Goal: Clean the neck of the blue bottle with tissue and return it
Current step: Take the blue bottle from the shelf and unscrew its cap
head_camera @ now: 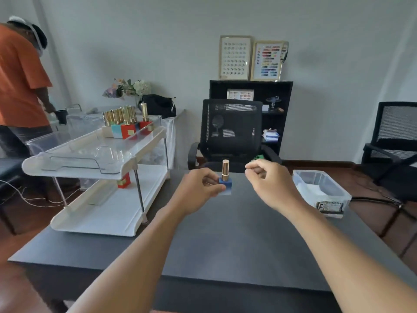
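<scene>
Pinching blue bottle (225,186), left hand (198,188); right hand (268,179) beside, curled, seemingly empty.

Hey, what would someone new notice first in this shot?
Dead centre, the left hand pinches a blue bottle with a gold cap above the dark table, the right hand curled beside it. Left stands a white two-tier rack holding more gold-capped bottles.
</scene>
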